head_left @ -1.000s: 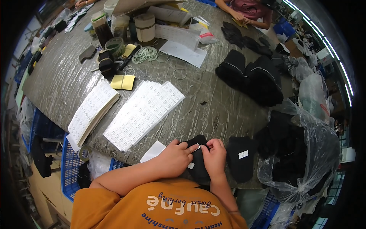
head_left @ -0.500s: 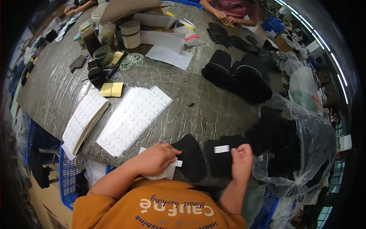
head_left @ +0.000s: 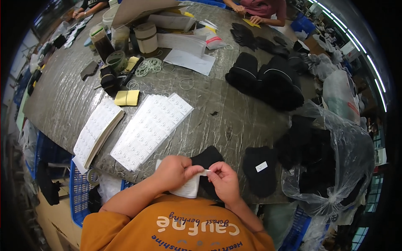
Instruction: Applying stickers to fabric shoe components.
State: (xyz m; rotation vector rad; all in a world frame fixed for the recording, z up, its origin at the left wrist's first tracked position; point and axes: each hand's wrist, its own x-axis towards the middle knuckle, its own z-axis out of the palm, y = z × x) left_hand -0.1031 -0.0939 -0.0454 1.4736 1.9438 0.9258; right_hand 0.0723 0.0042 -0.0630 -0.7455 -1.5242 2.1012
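Observation:
My left hand [head_left: 175,172] and my right hand [head_left: 225,180] meet in front of my body. Each pinches an end of a small white sticker [head_left: 205,172] held between them. Beneath my left hand lies a stack of white label sheets [head_left: 187,189], partly covered by it. A black fabric piece [head_left: 208,156] rests on the table behind and under my fingers, much of it hidden. To the right, apart from both hands, a second black fabric piece [head_left: 258,184] lies flat with a white sticker [head_left: 261,167] on it.
White label sheets [head_left: 150,129] and a thick label stack [head_left: 98,131] lie left. Bundled black fabric [head_left: 268,83] sits far right, near a clear plastic bag [head_left: 351,154] of black pieces. Cups, string [head_left: 148,67] and a yellow bundle [head_left: 126,98] stand behind. A co-worker's hands [head_left: 251,16] are across the table.
My right hand has left the right black piece and moved left to meet my left hand at a sticker. The right piece now lies turned and uncovered, its sticker tilted.

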